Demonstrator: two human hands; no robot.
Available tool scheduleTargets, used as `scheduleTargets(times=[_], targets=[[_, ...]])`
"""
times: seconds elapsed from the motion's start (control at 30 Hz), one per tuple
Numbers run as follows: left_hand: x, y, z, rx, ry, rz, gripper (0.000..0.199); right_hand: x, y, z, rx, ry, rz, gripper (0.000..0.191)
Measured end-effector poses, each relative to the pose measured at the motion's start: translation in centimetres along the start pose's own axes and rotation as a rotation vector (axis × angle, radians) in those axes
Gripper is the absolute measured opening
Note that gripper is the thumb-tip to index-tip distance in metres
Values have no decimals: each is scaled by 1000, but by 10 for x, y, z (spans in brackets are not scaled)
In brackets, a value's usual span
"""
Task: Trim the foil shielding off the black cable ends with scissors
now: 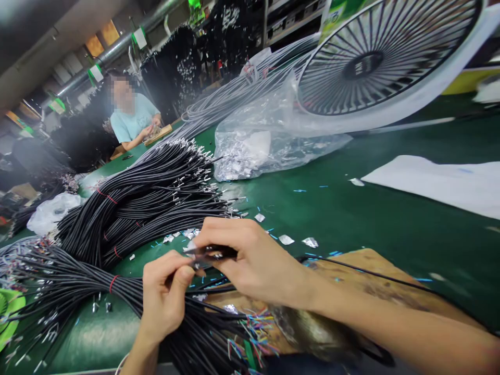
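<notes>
My left hand (166, 291) is closed in a pinch near the middle of the view, above a bundle of black cables (128, 291). What lies between its fingertips is too small and blurred to name. My right hand (250, 255) meets it from the right, its fingers wrapped round a small dark tool (219, 252), whose tip reaches the left fingertips. Below both hands, cable ends with colored wires (255, 333) spread over a stained wooden board (363, 265).
Tied black cables (156, 192) lie on the green table (324, 208) ahead. Beyond are a plastic bag (253, 148) with foil pieces, gray cables (234, 94) and a fan (363, 65). White paper (441, 182) lies right. A person (135, 117) sits across the table.
</notes>
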State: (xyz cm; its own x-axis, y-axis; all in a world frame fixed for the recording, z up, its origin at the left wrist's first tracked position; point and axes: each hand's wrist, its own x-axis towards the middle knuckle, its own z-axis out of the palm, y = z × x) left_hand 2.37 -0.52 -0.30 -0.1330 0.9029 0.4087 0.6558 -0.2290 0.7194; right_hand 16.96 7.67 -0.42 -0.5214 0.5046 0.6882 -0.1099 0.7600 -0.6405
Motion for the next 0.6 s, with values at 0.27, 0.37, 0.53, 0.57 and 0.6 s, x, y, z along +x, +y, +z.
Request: scheduleTargets(times=[0.27,0.37,0.53,0.57,0.6], targets=[[10,-3,-3,110,-64,-70,22,-3,6,-12,-535,6,-461,33],[12,-7,0,90,9,-214,15,0,6,-19,-473,322,-308,26],[10,-5,5,-67,167,-274,8,0,5,-11,-699,204,-38,29],[10,-5,5,-91,211,-260,7,0,4,-6,-760,173,-28,30],[10,-5,4,-113,248,-249,7,-1,3,0,-810,163,-33,31]])
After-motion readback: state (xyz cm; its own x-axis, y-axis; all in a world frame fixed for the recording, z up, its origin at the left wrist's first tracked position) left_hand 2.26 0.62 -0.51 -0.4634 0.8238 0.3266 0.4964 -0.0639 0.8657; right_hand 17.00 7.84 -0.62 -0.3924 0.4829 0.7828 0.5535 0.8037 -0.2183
